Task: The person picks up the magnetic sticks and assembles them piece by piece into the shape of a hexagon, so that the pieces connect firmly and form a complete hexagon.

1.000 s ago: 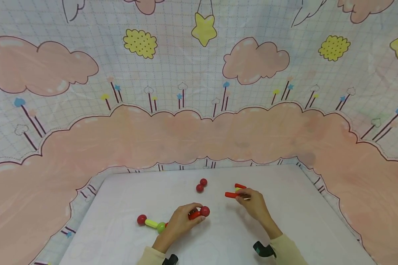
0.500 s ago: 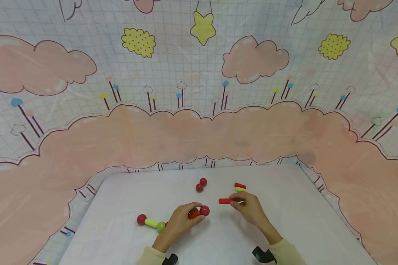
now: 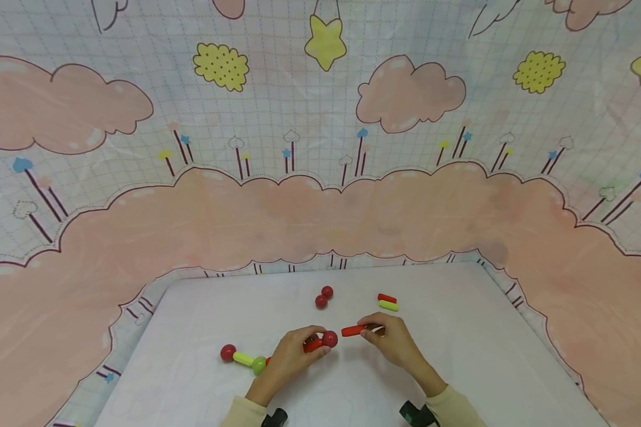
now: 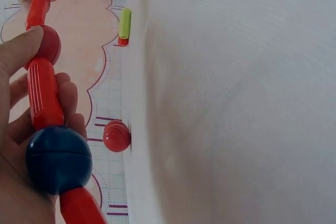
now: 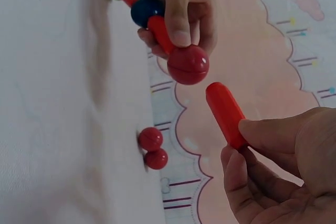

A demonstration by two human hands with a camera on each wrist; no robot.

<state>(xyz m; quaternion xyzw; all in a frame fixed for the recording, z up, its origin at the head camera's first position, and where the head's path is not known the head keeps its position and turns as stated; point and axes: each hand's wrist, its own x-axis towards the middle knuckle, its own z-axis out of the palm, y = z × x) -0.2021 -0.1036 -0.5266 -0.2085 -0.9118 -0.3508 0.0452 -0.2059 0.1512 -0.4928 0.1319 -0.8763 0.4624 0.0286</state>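
Observation:
My left hand grips a chain of toy balls and rods near its right end. Its thumb lies against the red end ball, and its fingers curl behind the red rod beside that ball. A blue ball follows, then another red rod, a green ball, a yellow-green rod and a red ball. My right hand pinches a loose red rod by one end. The rod's free end points at the red end ball, with a small gap between them.
Two red balls lie side by side farther back on the white table. To their right, a red rod and a yellow-green rod lie together. A patterned cloth surrounds the table's far side.
My right hand has drawn the red rod away from the two rods at the back, leftward and nearer, up to the red end ball. My left hand has stayed nearly still.

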